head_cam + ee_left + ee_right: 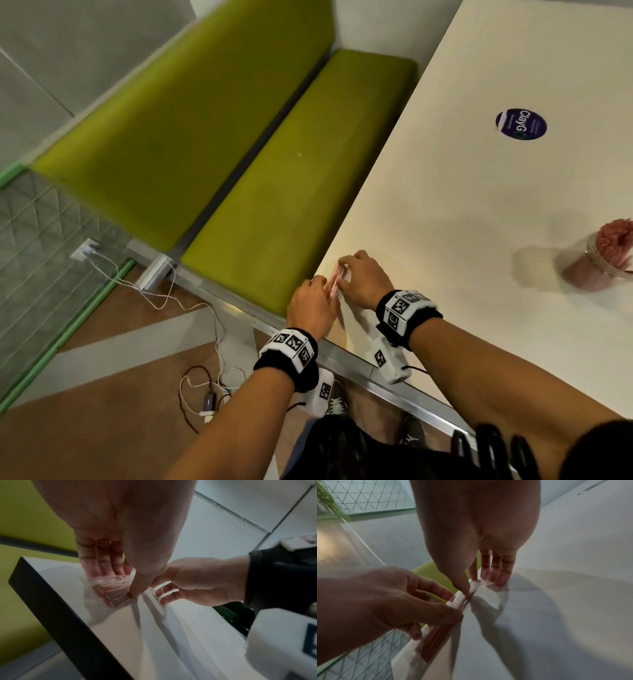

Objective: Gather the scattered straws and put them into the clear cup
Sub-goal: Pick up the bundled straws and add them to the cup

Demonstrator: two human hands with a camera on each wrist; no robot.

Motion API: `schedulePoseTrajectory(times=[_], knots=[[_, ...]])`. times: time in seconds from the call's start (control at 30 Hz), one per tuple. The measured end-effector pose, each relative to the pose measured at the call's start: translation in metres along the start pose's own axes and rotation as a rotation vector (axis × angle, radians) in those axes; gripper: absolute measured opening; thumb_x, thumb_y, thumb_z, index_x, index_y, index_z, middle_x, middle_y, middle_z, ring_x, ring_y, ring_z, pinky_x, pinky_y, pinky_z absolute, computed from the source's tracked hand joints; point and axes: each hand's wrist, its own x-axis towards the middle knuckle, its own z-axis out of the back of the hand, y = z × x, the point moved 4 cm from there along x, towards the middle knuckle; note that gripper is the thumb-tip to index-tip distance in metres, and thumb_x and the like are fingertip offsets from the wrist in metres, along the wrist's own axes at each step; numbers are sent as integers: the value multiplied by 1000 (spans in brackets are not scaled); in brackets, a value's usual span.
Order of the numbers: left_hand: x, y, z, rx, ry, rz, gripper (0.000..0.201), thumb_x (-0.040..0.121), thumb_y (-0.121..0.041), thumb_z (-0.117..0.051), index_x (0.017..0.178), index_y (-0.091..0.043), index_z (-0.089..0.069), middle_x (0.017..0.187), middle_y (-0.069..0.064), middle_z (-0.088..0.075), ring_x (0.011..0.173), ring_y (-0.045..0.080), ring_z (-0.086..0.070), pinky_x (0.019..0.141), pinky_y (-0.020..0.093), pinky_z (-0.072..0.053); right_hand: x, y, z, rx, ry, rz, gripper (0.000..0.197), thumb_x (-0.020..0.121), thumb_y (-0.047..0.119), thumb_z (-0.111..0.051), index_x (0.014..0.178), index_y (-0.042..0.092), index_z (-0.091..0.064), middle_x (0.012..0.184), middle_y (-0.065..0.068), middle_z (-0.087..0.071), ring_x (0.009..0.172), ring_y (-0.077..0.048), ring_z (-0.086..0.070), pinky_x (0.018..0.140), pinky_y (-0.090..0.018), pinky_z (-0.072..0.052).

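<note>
A bundle of pink straws in clear wrappers lies at the left edge of the white table. My left hand pinches the bundle's near part between thumb and fingers. My right hand pinches its far end. In the left wrist view the straws fan out under my left hand. In the right wrist view my right hand holds the wrapper tips, and the straws run down past the left hand. The clear cup, with several pink straws in it, stands far right.
A round purple sticker is on the table further back. A green bench runs along the table's left side. White and dark cables with a charger lie on the floor below.
</note>
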Motion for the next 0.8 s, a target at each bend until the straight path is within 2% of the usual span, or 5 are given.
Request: schedulePoseTrajectory(times=[0.2,0.33,0.5,0.67,0.8], knots=[[14,11,-2,-209,96,31,27,86,-24,-73,112,-20,-64,97,-3,-73,88,17,-69,80,36,-58,6,-5,1,144,-85,-40,25,87,23,-72,112,20,-69,109,-3,-60,104,-22,-58,88,-31,-47],[18,16,0,-355,205,4,12,85,-15,-74,93,-20,-67,77,-7,-68,71,17,-66,66,32,-58,2,-8,12,236,-68,-68,15,88,17,-71,102,18,-70,103,-2,-61,92,-17,-59,79,-27,-45],[15,10,7,-586,417,-57,19,86,-17,-78,101,-18,-67,94,4,-75,85,25,-74,78,42,-63,-11,-17,32,541,28,-57,13,88,9,-74,96,16,-68,90,-2,-72,85,-21,-69,86,-41,-57],[0,-21,25,-656,523,-159,18,92,-7,-69,108,-11,-63,109,17,-69,85,22,-66,64,39,-59,-47,-21,76,769,151,-29,20,94,6,-67,113,0,-72,90,-12,-72,71,-15,-66,71,-25,-58],[-19,-54,33,-729,554,-236,18,94,-7,-63,109,-15,-58,99,10,-70,80,20,-70,61,40,-51,-78,-28,116,801,122,-6,19,93,4,-69,110,-1,-74,92,-20,-74,71,-13,-68,72,-25,-59]])
